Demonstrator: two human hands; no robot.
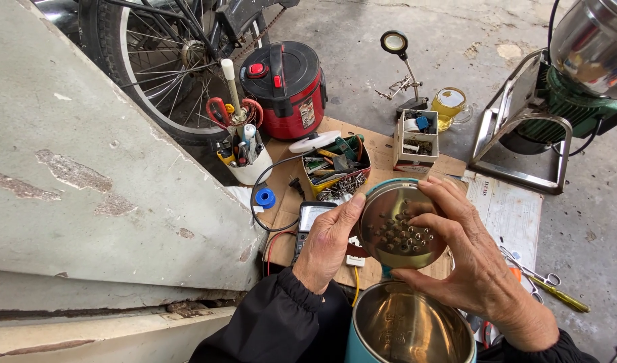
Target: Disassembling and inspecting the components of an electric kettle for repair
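Observation:
My left hand (327,243) and my right hand (471,262) hold a round metal lid (397,225) with a teal rim between them, its perforated inner side facing me. The left thumb presses its left edge; the right fingers wrap over its right side and touch the centre holes. Just below stands a teal pot with a shiny steel inside (409,328), open at the top. A multimeter (310,222) with a grey screen lies on cardboard behind my left hand.
A red rice cooker (286,87), a white cup of tools (244,151), boxes of screws and parts (336,168), a magnifier stand (397,50), a glass mug (451,106) and a green motor (563,107) surround the cardboard. Scissors and a screwdriver (547,286) lie right. A concrete slab (86,168) fills the left.

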